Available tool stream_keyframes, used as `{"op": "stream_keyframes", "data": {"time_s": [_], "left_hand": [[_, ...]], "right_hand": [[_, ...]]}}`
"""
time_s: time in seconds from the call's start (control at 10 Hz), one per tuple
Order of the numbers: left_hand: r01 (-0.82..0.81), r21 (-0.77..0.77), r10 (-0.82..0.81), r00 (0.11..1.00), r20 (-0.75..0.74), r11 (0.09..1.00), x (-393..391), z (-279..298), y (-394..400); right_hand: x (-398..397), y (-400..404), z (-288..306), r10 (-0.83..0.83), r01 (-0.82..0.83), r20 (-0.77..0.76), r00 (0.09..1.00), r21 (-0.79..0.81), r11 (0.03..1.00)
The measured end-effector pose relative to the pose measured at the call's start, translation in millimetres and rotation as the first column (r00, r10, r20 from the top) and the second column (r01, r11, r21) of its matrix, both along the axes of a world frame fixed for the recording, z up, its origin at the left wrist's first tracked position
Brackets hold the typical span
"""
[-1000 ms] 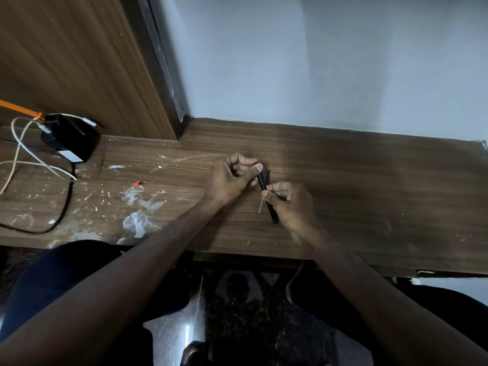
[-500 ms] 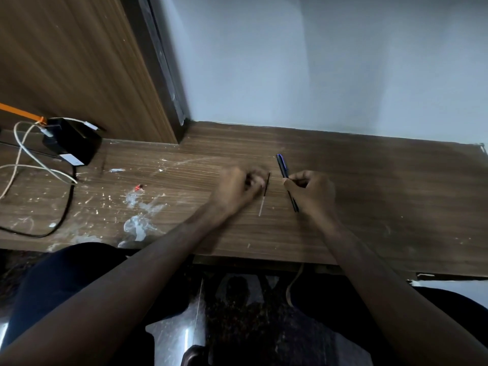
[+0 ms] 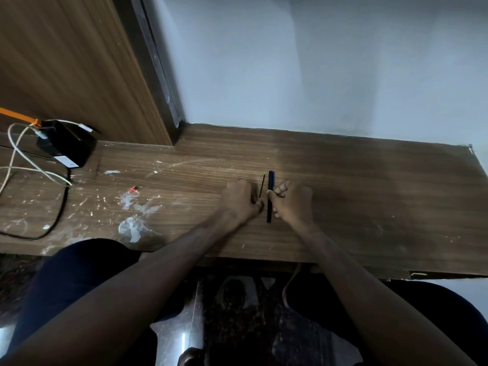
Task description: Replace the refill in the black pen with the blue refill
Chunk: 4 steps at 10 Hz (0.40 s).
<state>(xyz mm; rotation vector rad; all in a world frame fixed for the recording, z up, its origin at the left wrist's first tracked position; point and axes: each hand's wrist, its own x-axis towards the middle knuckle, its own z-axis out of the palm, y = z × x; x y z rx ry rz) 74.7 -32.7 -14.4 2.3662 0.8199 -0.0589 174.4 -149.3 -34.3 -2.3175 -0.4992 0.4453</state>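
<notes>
- Both hands have closed in since half a second ago — right hand (image 3: 291, 200) has carried the pen (image 3: 270, 196) leftward until it sits just beside the thin refill (image 3: 262, 186), the two now near-parallel.
- Desk (image 3: 369, 186) as landmark: hands work mid-desk, nearer its front edge than the wall; black adapter (image 3: 66, 146) with white cables (image 3: 23, 159) sits far off at the desk's left end, white debris and a small red bit (image 3: 134, 189) between it and the hands.
- Right hand: fingers curled, thumb and fingers pinching the pen around mid-barrel; pen looks dark, bluish at the far end, pointing away across the desk.
- Left hand (image 3: 239, 200): curled tight, fingertips pinching the refill's near end; the far part sticks out past the knuckles. Refill colour not readable.
- Handling, my judgement — refill is near weightless, thin and flexible, will buckle if pushed from the end; grip close to the leading tip when feeding it. Pen barrel is stiff, smooth, likely slippery; mid-barrel grip is right.
</notes>
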Motion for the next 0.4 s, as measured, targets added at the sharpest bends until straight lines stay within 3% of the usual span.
{"op": "stream_keyframes", "data": {"time_s": [0.2,0.4], "left_hand": [[0.029,-0.004,-0.029,0.999,0.032,1.0,-5.3,3.6,7.8],[0.116,0.167,-0.147,0.971,0.191,0.979,-17.6,10.3,22.4]], "right_hand": [[1.2,-0.1,1.1,0.035,-0.036,0.059,0.998,0.016,0.999],[-4.8,-1.7,17.9,0.113,-0.118,0.286,0.952,-0.001,0.993]]}}
